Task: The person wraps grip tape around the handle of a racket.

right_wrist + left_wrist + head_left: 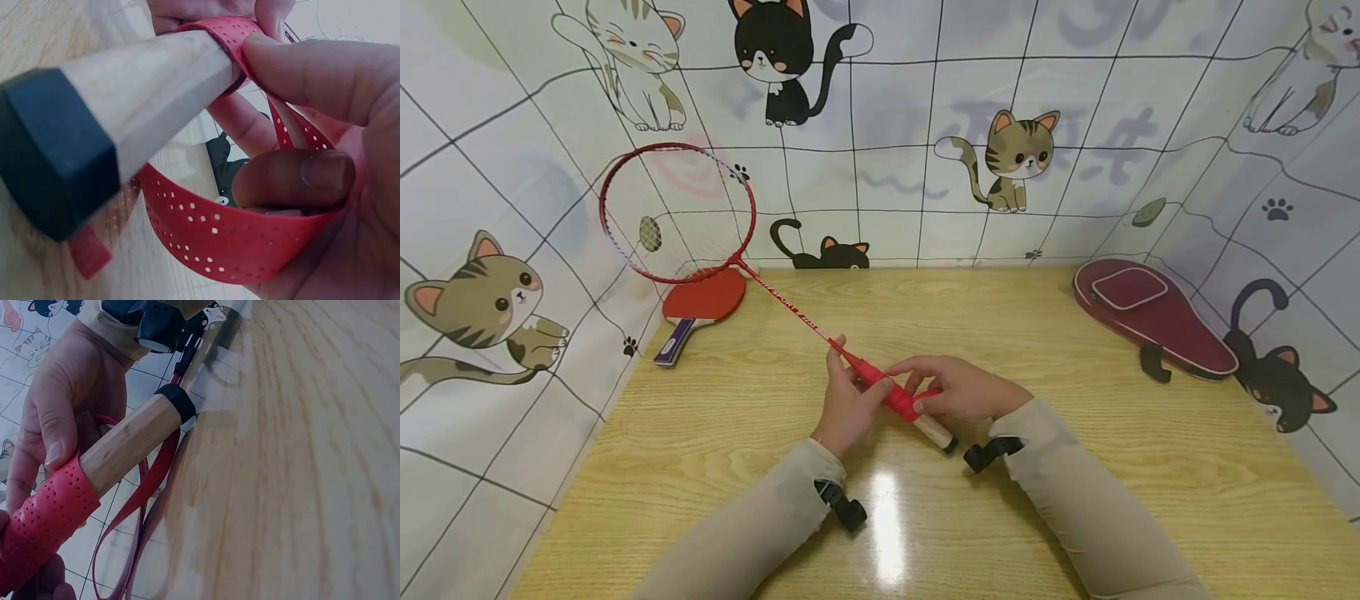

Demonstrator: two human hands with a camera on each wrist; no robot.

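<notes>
A badminton racket [786,310] with a red frame slants across the middle in the head view, its head up to the left. My left hand [845,414] grips the handle where red perforated grip tape [47,522] is wound round it. Below the winding, the handle's bare wood [153,87] shows, ending in a black butt cap [59,153]. With thumb and curled fingers, my right hand [966,387] pinches the tape at the winding's lower edge. A loose loop of tape hangs by the right fingers in the right wrist view.
At the table's back left lies a table tennis paddle [718,298] with red rubber, behind the racket head. A dark red paddle-shaped case [1131,310] lies at the back right. Cat-printed cloth [895,108] surrounds the wooden table [760,400].
</notes>
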